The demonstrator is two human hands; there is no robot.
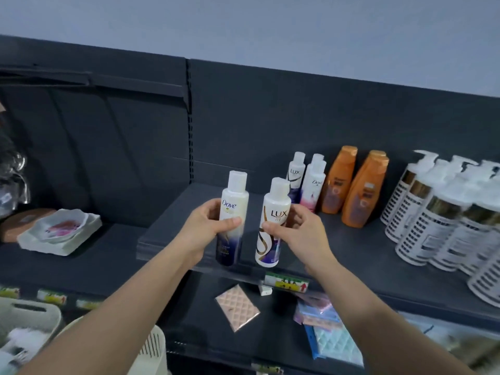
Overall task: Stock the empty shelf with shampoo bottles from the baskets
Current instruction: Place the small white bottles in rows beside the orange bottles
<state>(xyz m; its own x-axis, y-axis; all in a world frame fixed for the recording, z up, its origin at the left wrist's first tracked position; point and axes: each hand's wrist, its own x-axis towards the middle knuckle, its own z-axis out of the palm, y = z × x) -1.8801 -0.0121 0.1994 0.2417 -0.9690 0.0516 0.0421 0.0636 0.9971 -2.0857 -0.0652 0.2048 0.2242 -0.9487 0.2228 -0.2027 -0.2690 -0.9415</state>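
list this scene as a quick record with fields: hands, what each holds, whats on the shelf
left hand: grip round the middle of the Dove bottle, held upright
right hand: grip round the Lux bottle, held upright
shelf: dark, bare on its left part
already on shelf, to the right: small white bottles, orange bottles, white pump bottles
baskets: pale, lower left, contents blurred
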